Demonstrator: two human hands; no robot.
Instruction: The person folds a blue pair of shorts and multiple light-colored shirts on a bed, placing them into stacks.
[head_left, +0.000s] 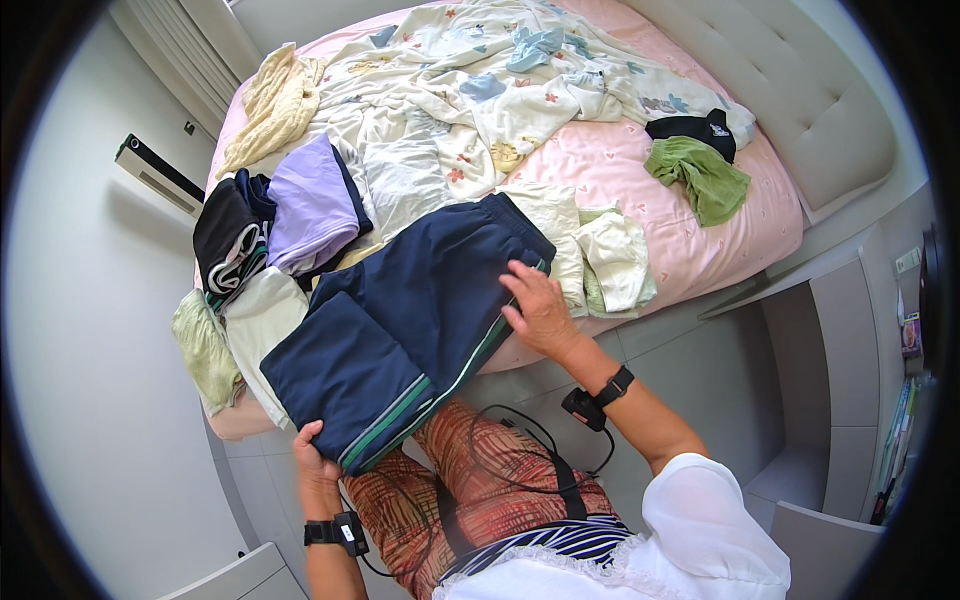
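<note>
Navy trousers (420, 292) with green and white side stripes lie doubled over across the near edge of the bed. At their lower left corner, my left hand (315, 454) grips the folded fabric, thumb on top and the other fingers hidden beneath. My right hand (536, 307) rests on the striped edge close to the elastic waistband, its fingers spread. Left of the trousers are a white garment (266, 307), a folded lilac garment (311, 206) and a rolled black garment (225, 232). Cream garments (615, 259) lie beyond the waistband on the right.
A patterned blanket (450, 97) is crumpled over the pink bed (600, 172). Green shorts (697, 180) and a black garment (694, 131) lie at the right, a cream knit (281, 97) at the far left. A black cable (551, 487) loops over my lap. Grey shelving (840, 337) stands at the right.
</note>
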